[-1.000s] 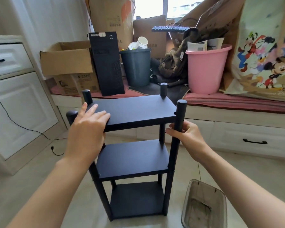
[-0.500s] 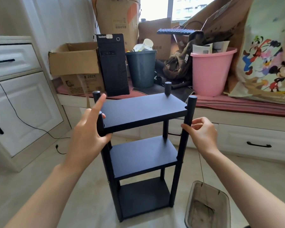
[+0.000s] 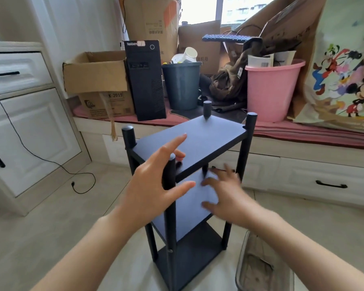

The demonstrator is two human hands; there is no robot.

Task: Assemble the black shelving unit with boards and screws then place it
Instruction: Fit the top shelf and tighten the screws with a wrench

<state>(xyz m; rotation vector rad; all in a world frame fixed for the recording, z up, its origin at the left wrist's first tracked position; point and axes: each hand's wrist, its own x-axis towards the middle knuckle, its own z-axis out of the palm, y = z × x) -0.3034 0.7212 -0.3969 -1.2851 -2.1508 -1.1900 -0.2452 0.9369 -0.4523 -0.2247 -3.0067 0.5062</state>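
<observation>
Black shelving unit (image 3: 189, 185) stands upright on the tile floor, all three boards on four posts, w/ a window bench behind and a clear bin (image 3: 263, 267) just beside its right foot, so assembly looks done and this is prob. the placing/turning step. Left hand (image 3: 153, 185) is spread wide around the near post (image 3: 169, 198), thumb one side, fingers the other; can't tell if it touches. Right hand (image 3: 225, 196), blurred, fingers splayed, sits in front of the middle board, holding nothing, prob. reaching to steady the frame.

Black shelving unit (image 3: 200, 139) upright on floor; left hand (image 3: 153, 185) around near post, right hand (image 3: 225, 194) blurred, fingers spread.
</observation>
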